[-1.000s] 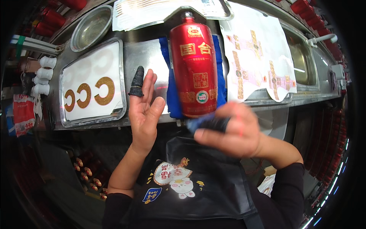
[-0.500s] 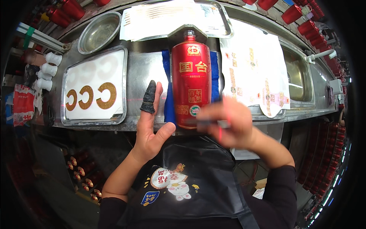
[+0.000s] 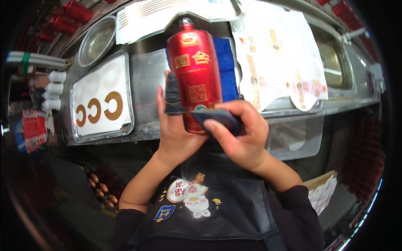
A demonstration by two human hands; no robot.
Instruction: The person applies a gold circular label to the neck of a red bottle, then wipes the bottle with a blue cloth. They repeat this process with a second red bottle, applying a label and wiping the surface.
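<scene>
A red bottle (image 3: pixel 197 79) with gold lettering and a dark neck leans slightly left, its neck pointing away from me. Beneath its right side a blue cloth (image 3: pixel 228 62) shows. My left hand (image 3: pixel 176 134) cups the bottle's lower left side and base; one finger wears a black finger cover (image 3: pixel 172 94) wrapped at its lower end. In my right hand (image 3: pixel 247 136) is a dark flat scraper-like piece (image 3: pixel 220 119), pinched between thumb and fingers. Its edge lies across the bottle's lower front, by a small round green-and-white sticker; whether it touches the bottle I cannot tell.
At left lies a tray (image 3: pixel 133 104) with gold C-shaped decals (image 3: pixel 113 105) on white sheets. A metal bowl (image 3: pixel 97 42) stands behind it. Printed transfer sheets (image 3: pixel 280 54) lie at right, beside a sink (image 3: pixel 333 58). More paper sheets (image 3: pixel 146 19) sit at the back.
The bottle has shifted left across the cloth and tilted. My left hand has closed in on its lower side. My right hand, blurred before, now holds the dark piece at the bottle's lower front.
</scene>
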